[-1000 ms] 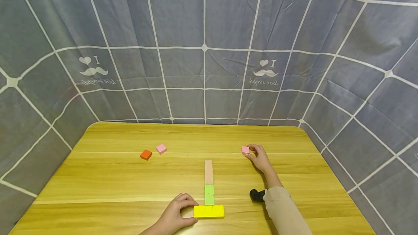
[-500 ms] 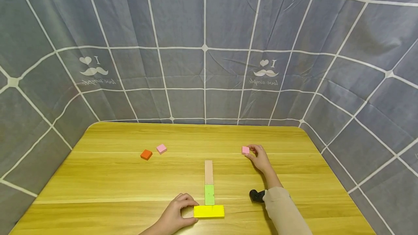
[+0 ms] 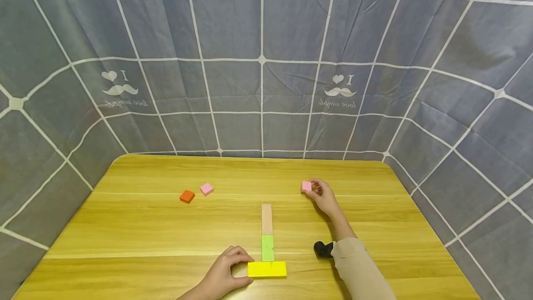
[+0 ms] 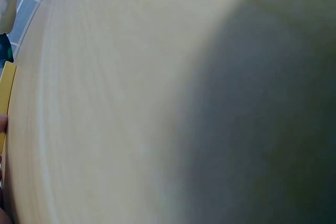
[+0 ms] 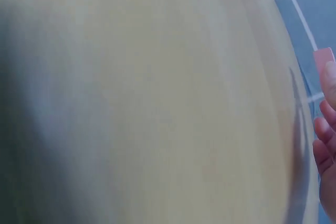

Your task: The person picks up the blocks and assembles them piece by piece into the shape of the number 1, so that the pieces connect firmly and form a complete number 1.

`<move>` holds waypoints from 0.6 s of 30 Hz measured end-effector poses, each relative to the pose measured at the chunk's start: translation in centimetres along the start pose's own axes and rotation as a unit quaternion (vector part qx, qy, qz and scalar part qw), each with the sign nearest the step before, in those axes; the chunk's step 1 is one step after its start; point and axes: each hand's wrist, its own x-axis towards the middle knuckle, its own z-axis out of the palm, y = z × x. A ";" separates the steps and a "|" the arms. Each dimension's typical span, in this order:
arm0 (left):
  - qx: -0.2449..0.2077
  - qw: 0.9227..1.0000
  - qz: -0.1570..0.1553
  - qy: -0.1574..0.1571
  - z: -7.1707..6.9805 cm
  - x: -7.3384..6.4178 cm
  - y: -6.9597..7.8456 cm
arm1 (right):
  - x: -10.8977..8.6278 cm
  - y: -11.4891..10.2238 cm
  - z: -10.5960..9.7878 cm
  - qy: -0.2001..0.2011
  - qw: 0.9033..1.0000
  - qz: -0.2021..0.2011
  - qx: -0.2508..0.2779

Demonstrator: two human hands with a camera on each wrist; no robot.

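"Grip of the right hand (image 3: pixel 325 198): how does it stand?"

"Nearly closed, thumb and fingers pinching a pink block (image 3: pixel 306 185) toward the far side of the table (image 3: pixel 125 226), right of centre. Its top looks square, so I can't name a long axis. Fingers behind it are partly hidden."

"And the left hand's (image 3: pixel 225 272) grip?"

"Thumb and finger span the left end of a yellow block (image 3: pixel 267 269), near middle. Its long axis runs left to right."

"Further out?"

"A green block (image 3: pixel 268 247), then a beige block (image 3: pixel 266 219), both pointing straight away from the person. Leftward, an orange block (image 3: pixel 187 196) and a paler pink one (image 3: pixel 207 189) sit askew."

"What's unclear?"

"Both wrist views: mostly blurred table, the yellow block cut off leftward, the held pink block rightward."
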 end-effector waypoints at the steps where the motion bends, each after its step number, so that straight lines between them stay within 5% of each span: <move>1: 0.001 1.000 0.001 0.001 0.0 0.0 0.0 | 0.1 -0.3 0.2 -0.002 1.000 -0.004 0.007; 18: 0.002 1.000 0.023 0.014 -0.1 0.1 0.2 | 1.3 -2.7 4.2 -0.075 0.996 -0.046 0.022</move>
